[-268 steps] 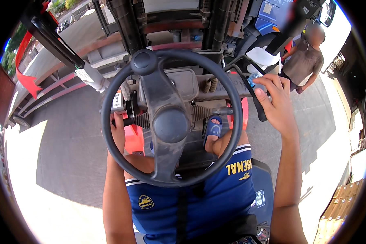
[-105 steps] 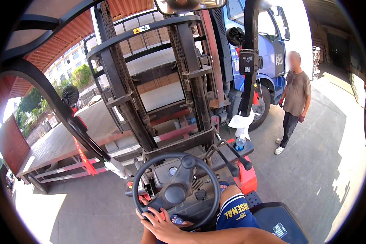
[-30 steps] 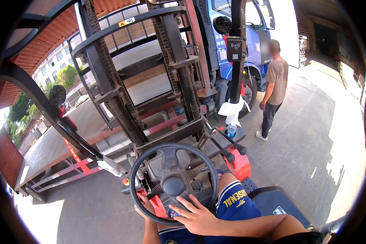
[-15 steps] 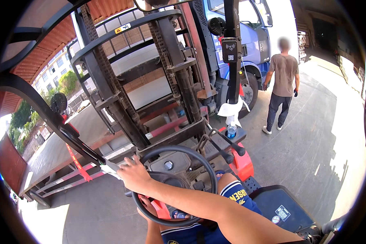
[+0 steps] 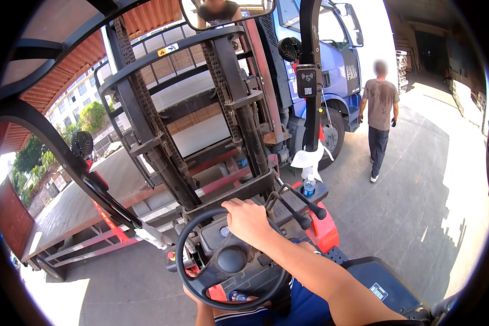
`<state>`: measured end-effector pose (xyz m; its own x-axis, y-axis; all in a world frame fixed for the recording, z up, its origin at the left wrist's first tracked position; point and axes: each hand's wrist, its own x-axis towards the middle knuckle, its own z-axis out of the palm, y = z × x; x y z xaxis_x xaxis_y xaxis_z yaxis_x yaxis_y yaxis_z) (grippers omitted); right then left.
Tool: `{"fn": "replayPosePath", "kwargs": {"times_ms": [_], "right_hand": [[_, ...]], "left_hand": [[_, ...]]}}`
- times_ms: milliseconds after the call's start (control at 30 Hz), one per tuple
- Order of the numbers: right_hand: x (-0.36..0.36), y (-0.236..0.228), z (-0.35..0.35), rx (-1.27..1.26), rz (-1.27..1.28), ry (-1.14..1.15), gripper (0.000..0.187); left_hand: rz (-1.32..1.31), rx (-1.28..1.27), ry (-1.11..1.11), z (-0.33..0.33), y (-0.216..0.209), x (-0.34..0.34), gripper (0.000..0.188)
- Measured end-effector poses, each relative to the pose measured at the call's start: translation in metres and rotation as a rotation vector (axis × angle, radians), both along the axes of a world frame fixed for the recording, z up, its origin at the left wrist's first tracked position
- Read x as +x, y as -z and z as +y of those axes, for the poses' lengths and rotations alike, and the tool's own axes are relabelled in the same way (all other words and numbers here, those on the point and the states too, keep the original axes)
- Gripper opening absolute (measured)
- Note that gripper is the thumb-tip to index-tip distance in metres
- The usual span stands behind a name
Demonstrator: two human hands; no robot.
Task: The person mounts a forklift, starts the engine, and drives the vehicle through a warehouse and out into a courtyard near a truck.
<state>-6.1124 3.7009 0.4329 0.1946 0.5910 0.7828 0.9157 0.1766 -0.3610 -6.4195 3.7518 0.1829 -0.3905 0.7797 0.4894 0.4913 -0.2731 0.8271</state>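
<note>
A black steering wheel (image 5: 283, 239) of a forklift is in front of me. My right hand (image 5: 248, 221) lies over the top of its rim, fingers curled round it, with the forearm reaching in from the lower right. At the lower left of the rim, my left hand (image 5: 190, 292) is closed round the wheel, partly hidden by it. The wheel's round hub (image 5: 232, 259) shows between my arms. To the right of the wheel stand black control levers (image 5: 299, 216). A water bottle (image 5: 308, 186) sits in a holder beyond them.
The forklift's mast (image 5: 168, 168) rises ahead, close to a flatbed trailer (image 5: 65, 209) on the left. A blue truck (image 5: 331, 70) stands at the right front. Someone in a brown shirt (image 5: 381, 103) is on the concrete floor (image 5: 375, 217) to the right.
My right hand has moved from the wheel's upper left to its top, and the wheel has turned clockwise. The person at the right has walked a little farther off.
</note>
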Motion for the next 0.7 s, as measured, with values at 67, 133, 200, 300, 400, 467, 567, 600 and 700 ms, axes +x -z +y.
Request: {"fn": "replayPosePath", "kwargs": {"times_ms": [67, 133, 200, 300, 400, 467, 567, 600, 700], "right_hand": [[0.000, 0.001, 0.002, -0.044, -0.020, 0.020, 0.025], [-0.002, -0.001, 0.004, -0.062, -0.007, 0.020, 0.026], [0.001, 0.000, 0.003, -0.037, -0.003, 0.026, 0.026], [0.002, 0.001, 0.003, -0.030, -0.003, 0.025, 0.027], [0.001, 0.000, 0.000, -0.041, -0.010, 0.018, 0.028], [0.002, -0.002, -0.001, -0.046, -0.012, 0.012, 0.028], [0.002, -0.001, 0.000, -0.045, -0.011, 0.008, 0.029], [0.001, 0.000, 0.001, -0.041, -0.012, 0.010, 0.029], [0.002, 0.002, 0.003, -0.017, -0.010, 0.010, 0.030]], "left_hand": [[0.014, -0.028, 0.002, -0.001, -0.003, -0.002, 0.061], [-0.008, 0.037, 0.003, 0.006, 0.010, -0.009, 0.060], [-0.015, 0.057, 0.014, 0.003, 0.001, 0.000, 0.060], [0.008, 0.071, 0.021, -0.006, -0.013, 0.007, 0.053], [0.035, 0.083, 0.014, -0.008, -0.014, 0.006, 0.042], [0.086, -0.010, -0.023, -0.011, -0.016, 0.004, 0.042], [0.061, -0.008, 0.000, -0.012, -0.016, 0.002, 0.059], [0.061, -0.014, -0.003, -0.013, -0.015, 0.001, 0.059], [0.056, -0.020, -0.002, -0.010, -0.013, 0.001, 0.058]]}}
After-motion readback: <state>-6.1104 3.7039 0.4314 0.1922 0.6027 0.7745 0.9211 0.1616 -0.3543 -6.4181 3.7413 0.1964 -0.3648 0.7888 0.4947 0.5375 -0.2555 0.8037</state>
